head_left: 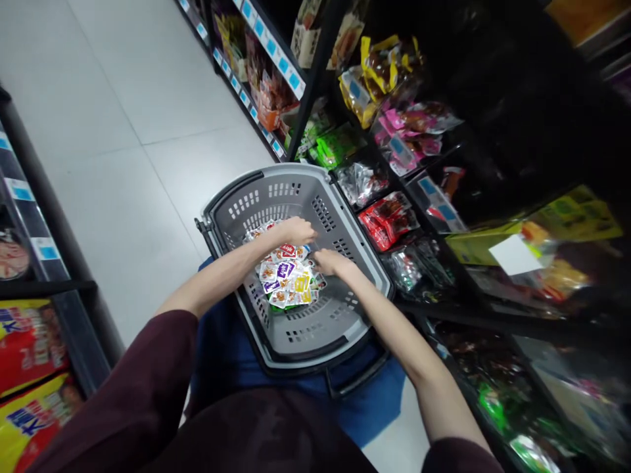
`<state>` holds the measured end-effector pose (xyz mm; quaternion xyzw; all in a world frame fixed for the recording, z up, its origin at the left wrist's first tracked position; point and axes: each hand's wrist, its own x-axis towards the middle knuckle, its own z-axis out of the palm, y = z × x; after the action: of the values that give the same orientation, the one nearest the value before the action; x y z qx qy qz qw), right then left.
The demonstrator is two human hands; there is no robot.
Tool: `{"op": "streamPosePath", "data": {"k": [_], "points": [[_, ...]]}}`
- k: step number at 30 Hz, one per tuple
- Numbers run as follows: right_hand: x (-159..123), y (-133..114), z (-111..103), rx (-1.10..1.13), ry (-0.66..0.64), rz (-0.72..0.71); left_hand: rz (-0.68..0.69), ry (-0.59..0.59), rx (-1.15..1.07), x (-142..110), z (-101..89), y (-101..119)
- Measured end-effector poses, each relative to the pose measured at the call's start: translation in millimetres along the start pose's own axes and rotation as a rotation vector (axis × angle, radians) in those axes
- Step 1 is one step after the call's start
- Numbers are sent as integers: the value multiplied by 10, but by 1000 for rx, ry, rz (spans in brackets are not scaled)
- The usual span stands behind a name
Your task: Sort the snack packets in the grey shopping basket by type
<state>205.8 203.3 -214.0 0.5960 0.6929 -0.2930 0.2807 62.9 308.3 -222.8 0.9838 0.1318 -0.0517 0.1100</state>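
Maroon top [256, 433] fills the space nearest the camera, on the body side of the fingers. Beyond the fingers and to their right stands a snack shelf rack [315, 85], with red snack bags [389, 220] well apart from the right hand. Around both hands is a grey slotted shopping basket [308, 203], its rim wider than their reach. Inside it, a heap of small snack packets [290, 276] lies left and bodyward of the fingers, slightly longer from far left to near right. Left hand [298, 231] hangs past the far side, its wrist crossing above the heap; right hand [331, 261] is at the right edge and seems nearer. Both sets of fingers are curled inward; whether they pinch a packet, I cannot tell. Smallest, a purple packet [284, 270] and a yellow packet [302, 282] lie bodyward of the left fingers.
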Motion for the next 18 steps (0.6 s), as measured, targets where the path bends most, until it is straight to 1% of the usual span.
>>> {"op": "streamPosePath", "data": {"k": [4, 6, 8, 12, 14, 18], "points": [[490, -171, 286, 54, -112, 39, -31, -49, 45, 20, -6, 6], [669, -265, 443, 68, -168, 74, -47, -73, 50, 29, 6, -3], [786, -347, 608, 68, -212, 118, -52, -96, 49, 31, 22, -17], [861, -459, 859, 57, -228, 190, -56, -112, 37, 21, 46, -47], [860, -491, 916, 56, -218, 210, -65, -120, 31, 20, 48, -53], [859, -505, 957, 57, -213, 280, -76, -116, 14, 30, 48, -36]]}}
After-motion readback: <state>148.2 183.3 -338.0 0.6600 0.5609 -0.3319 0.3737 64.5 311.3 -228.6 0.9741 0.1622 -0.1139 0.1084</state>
